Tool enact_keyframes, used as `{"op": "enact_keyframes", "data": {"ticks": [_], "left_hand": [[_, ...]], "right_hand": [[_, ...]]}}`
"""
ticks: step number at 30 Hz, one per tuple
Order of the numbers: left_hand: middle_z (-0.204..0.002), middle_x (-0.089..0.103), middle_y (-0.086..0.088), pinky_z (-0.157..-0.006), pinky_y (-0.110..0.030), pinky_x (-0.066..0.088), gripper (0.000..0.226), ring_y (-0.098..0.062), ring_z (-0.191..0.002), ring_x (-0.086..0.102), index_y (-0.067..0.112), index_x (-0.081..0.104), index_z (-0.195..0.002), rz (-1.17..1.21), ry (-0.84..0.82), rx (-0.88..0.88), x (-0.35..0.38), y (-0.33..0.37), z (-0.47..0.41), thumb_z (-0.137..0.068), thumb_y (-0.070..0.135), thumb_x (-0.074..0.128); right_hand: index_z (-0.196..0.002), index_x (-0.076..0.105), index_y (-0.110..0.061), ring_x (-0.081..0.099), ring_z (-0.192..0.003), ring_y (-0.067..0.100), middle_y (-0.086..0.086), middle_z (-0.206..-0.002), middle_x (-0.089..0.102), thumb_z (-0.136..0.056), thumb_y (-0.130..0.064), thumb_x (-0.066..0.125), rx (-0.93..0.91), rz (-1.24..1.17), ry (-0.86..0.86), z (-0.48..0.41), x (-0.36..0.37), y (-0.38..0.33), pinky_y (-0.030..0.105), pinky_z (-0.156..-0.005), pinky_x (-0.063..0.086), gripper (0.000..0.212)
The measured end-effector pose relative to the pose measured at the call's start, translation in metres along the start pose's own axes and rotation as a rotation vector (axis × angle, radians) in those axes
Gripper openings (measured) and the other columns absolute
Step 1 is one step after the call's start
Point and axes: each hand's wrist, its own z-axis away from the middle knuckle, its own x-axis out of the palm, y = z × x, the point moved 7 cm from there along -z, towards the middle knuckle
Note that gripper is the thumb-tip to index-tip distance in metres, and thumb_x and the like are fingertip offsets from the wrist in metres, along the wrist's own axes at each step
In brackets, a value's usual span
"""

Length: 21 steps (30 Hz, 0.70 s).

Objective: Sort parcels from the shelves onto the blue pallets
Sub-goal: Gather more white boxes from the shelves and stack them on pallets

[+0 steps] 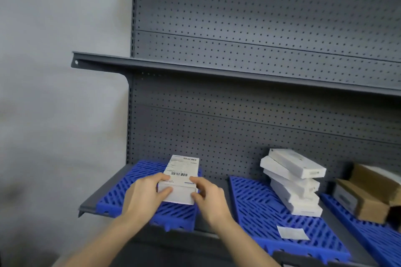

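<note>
Labelled parcel [181, 178] over the left pallet [138, 171], long axis running near to far, far end angled slightly right. My left hand [143, 195] grips its near-left corner, my right hand [211, 197] pinches the near-right; both equally close. Resting or hovering, can't tell. Next, I judge: set down, let go
</note>
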Motion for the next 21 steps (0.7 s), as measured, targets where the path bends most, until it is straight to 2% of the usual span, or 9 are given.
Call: {"op": "enact_keyframes", "data": {"ticks": [2, 5, 9, 12, 15, 19, 21], "left_hand": [[-0.070, 0.056, 0.011, -0.062, -0.026, 0.042, 0.032, -0.010, -0.074, 0.058, 0.038, 0.063, -0.116, -0.014, -0.058, 0.028, 0.019, -0.008, -0.025, -0.084, 0.045, 0.064], [-0.080, 0.066, 0.010, -0.069, -0.026, 0.050, 0.033, -0.008, -0.077, 0.061, 0.037, 0.064, -0.117, 0.025, -0.132, 0.059, 0.046, -0.023, -0.051, -0.086, 0.047, 0.063], [-0.092, 0.071, 0.002, -0.076, -0.029, 0.053, 0.034, -0.011, -0.082, 0.064, 0.028, 0.065, -0.123, 0.082, -0.119, 0.086, 0.070, -0.031, -0.077, -0.089, 0.035, 0.063], [-0.101, 0.070, -0.001, -0.075, -0.027, 0.051, 0.040, -0.014, -0.086, 0.063, 0.024, 0.059, -0.130, 0.100, -0.126, 0.081, 0.084, -0.034, -0.090, -0.090, 0.031, 0.063], [-0.123, 0.064, 0.000, -0.081, -0.026, 0.049, 0.046, -0.016, -0.102, 0.062, 0.023, 0.054, -0.135, 0.092, -0.134, 0.073, 0.095, -0.036, -0.097, -0.090, 0.032, 0.062], [-0.133, 0.056, 0.000, -0.088, -0.031, 0.050, 0.051, -0.018, -0.112, 0.058, 0.026, 0.047, -0.140, 0.052, -0.164, 0.049, 0.103, -0.036, -0.098, -0.091, 0.036, 0.060], [-0.136, 0.053, 0.000, -0.089, -0.034, 0.051, 0.052, -0.019, -0.115, 0.056, 0.029, 0.043, -0.141, 0.017, -0.191, 0.039, 0.104, -0.035, -0.097, -0.091, 0.039, 0.058]], "right_hand": [[-0.128, 0.058, -0.025, 0.061, -0.097, 0.009, -0.002, -0.118, 0.067, -0.089, -0.010, 0.060, 0.034, 0.027, -0.027, -0.027, 0.009, 0.013, 0.023, -0.094, 0.048, 0.042], [-0.129, 0.057, -0.027, 0.062, -0.100, 0.012, 0.000, -0.114, 0.067, -0.089, -0.008, 0.059, 0.099, 0.046, -0.042, -0.052, 0.021, 0.035, 0.023, -0.094, 0.048, 0.044], [-0.137, 0.048, -0.031, 0.057, -0.087, 0.011, -0.001, -0.101, 0.061, -0.093, -0.009, 0.054, 0.122, 0.065, -0.058, -0.080, 0.026, 0.050, 0.016, -0.080, 0.045, 0.050], [-0.145, 0.033, -0.035, 0.057, -0.086, 0.015, 0.003, -0.102, 0.061, -0.094, -0.012, 0.053, 0.142, 0.129, -0.105, -0.098, 0.035, 0.056, 0.025, -0.083, 0.049, 0.060], [-0.150, 0.020, -0.037, 0.059, -0.100, 0.023, 0.008, -0.113, 0.061, -0.093, -0.013, 0.053, 0.149, 0.213, -0.148, -0.105, 0.042, 0.060, 0.033, -0.089, 0.051, 0.069], [-0.150, 0.007, -0.040, 0.056, -0.105, 0.027, 0.010, -0.120, 0.059, -0.092, -0.018, 0.056, 0.139, 0.279, -0.202, -0.111, 0.044, 0.065, 0.036, -0.086, 0.050, 0.079], [-0.150, 0.004, -0.040, 0.049, -0.119, 0.027, 0.008, -0.134, 0.051, -0.090, -0.019, 0.061, 0.122, 0.249, -0.239, -0.108, 0.045, 0.065, 0.039, -0.097, 0.046, 0.086]]}}
